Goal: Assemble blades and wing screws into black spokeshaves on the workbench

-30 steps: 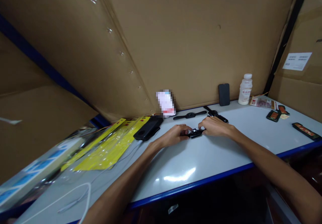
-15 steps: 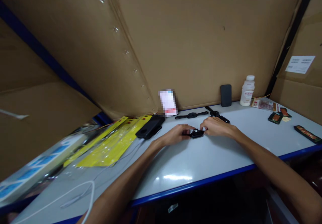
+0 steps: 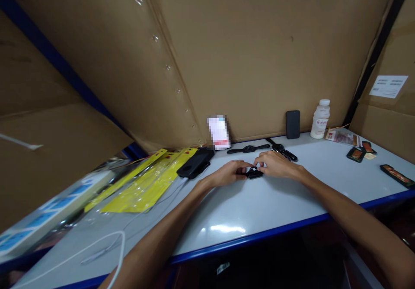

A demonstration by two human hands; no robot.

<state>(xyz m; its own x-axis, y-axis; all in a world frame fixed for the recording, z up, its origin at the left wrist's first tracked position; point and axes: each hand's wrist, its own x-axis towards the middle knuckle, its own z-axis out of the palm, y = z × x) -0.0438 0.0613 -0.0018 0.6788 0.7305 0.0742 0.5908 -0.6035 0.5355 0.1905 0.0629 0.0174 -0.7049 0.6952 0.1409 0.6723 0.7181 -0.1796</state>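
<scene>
Both hands meet over a small black watch (image 3: pixel 254 173) on the grey-white tabletop. My left hand (image 3: pixel 231 173) is closed on the watch's left side, fingers curled over its strap. From the right, my right hand (image 3: pixel 275 164) pinches at the watch's upper right edge, its fingertips close to the left ones. Part of the watch is hidden under the fingers. Just behind lies another black watch (image 3: pixel 249 149), its strap stretched out flat. A further dark watch (image 3: pixel 279 147) lies beyond my right hand, partly covered by it.
Yellow-backed plastic bags (image 3: pixel 145 185), a black device with a cable (image 3: pixel 194 163) and a long white box (image 3: pixel 55 213) lie left. A lit phone (image 3: pixel 218 133) and a dark phone (image 3: pixel 293 124) lean on the cardboard wall. A bottle (image 3: pixel 320 119) and small packets (image 3: pixel 355 154) stand right.
My right hand's fingertips have shifted slightly left and in over the top of the watch, nearer to my left fingers. The whole view has moved a little.
</scene>
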